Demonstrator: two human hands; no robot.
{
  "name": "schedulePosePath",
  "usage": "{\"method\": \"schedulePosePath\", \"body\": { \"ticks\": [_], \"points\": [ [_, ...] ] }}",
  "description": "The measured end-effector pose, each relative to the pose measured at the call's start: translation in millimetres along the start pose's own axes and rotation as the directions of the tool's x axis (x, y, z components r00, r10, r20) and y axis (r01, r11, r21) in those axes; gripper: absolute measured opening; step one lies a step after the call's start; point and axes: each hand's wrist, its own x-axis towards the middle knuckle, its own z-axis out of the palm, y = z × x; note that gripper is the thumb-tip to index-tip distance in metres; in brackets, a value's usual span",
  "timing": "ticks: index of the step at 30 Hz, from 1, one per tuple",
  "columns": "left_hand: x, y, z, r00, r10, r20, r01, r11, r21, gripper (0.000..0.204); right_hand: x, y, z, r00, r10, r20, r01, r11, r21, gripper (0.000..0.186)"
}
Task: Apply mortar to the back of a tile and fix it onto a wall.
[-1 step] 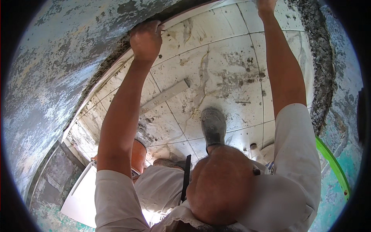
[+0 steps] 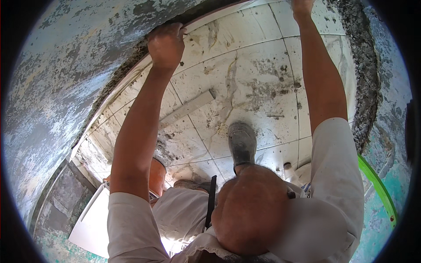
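My left hand [image 2: 166, 46] is closed at the edge of the white tiled floor [image 2: 254, 48], right against the wall at the upper left. Its knuckles and thumb show, but the fingertips and whatever they grip are hidden. My right hand [image 2: 301, 8] reaches far forward over the tiles. The picture's top edge cuts it off, so its fingers do not show. Between my forearms a grey flat bar [image 2: 188, 108] lies slantwise on the dirty tiles. A small thin strip [image 2: 275, 116] rests further right.
A peeling blue-grey wall [image 2: 66, 87] bounds the left, and a rough mortar band [image 2: 366, 79] runs along the right. Close by are a dark boot [image 2: 242, 142], an orange container [image 2: 157, 177] partly behind my left arm, a white panel [image 2: 94, 223] and a green curved-looking strip [image 2: 378, 188].
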Motion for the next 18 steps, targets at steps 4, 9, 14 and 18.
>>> {"method": "schedulePosePath", "body": {
  "ticks": [4,9,14,18],
  "points": [
    [-2,-6,-5,0.999,-0.028,0.023,0.026,0.995,0.092,0.016,-16,-17,13,0.999,0.042,0.002,-0.042,0.999,0.010,0.051],
    [8,-1,4,0.998,-0.056,-0.020,0.057,0.995,0.084,0.016,1,7,11,0.979,-0.195,-0.053,0.200,0.970,0.138,0.053],
    [2,-1,4,0.997,-0.078,0.007,0.077,0.992,0.104,0.015,-14,0,11,0.994,-0.106,-0.014,0.106,0.994,-0.007,0.053],
    [-4,-3,4,0.993,-0.118,0.012,0.116,0.986,0.122,0.014,-22,-9,19,0.999,0.013,-0.030,-0.017,0.988,-0.153,0.058]
  ]
}}
